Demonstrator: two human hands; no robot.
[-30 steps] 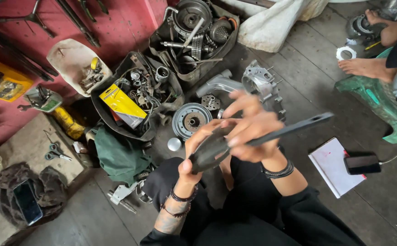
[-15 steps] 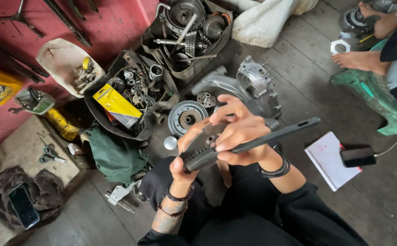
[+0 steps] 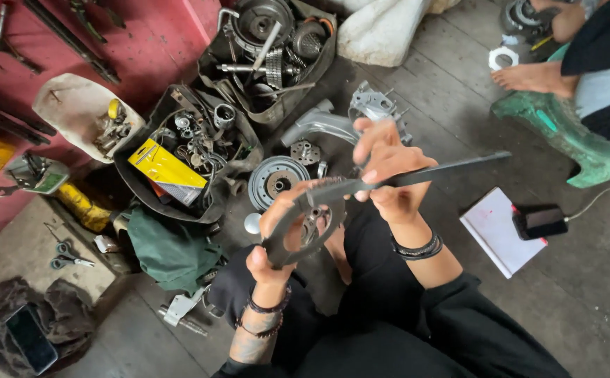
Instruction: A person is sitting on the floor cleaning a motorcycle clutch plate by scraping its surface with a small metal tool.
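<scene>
**Left hand** (image 3: 277,241): closed around the curved jaw end of a dark strap-style wrench (image 3: 319,210), thumb and fingers wrapped over the ring so a small metal part (image 3: 312,227) sits inside the loop; what that part is cannot be told.

**Right hand** (image 3: 385,171): pinching the wrench's flat handle just beyond the ring, index finger raised, the other fingers folded over the bar. The handle runs out past this hand, up and to the right.

**Wrench**: held in the air above the person's lap, clear of the floor.

**Handling note**: judged from the grip, the ring should seat square round the part before any force goes on the bar; the left hand does best holding the loop steady while the right pulls in the plane of the ring, so it does not slip off.

**Just beyond the wrench**: a round grey hub (image 3: 277,182) on the plank floor, and a cast metal casing (image 3: 347,119) farther out.

**Left of the wrench**: a black tray (image 3: 140,189) of small parts with a yellow packet (image 3: 165,168), a green cloth (image 3: 168,245), scissors (image 3: 67,252).

**Right of the wrench**: a white notebook (image 3: 501,231) with a dark phone (image 3: 539,222) touching its edge; another person's bare foot (image 3: 532,77) by a green stool (image 3: 564,133).
</scene>
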